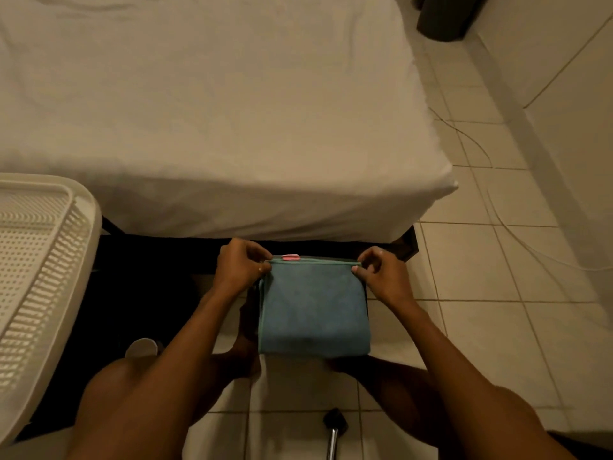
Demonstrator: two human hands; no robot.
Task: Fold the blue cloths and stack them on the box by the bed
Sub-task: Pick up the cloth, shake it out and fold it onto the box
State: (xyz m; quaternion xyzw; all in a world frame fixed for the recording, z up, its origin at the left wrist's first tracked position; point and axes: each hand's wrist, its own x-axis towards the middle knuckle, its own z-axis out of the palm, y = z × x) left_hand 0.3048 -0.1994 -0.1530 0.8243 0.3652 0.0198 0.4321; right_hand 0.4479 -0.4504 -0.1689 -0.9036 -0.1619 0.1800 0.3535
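- Now the folded blue cloth (313, 310) spans between both sets of fingers, below the bed (212, 111) edge.
- Left hand (240, 263) fingers pinch its far left corner.
- Right hand (384, 275) fingers pinch its far right corner.

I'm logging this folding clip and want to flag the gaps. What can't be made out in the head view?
- Box: hidden under the blue cloth.
- How many cloths are stacked: only the top layer shows.
- Pink tag: too small to read.
- White basket: cut off by the left edge.
- Fingertips of the left hand and right hand: curled around the cloth's far corners.
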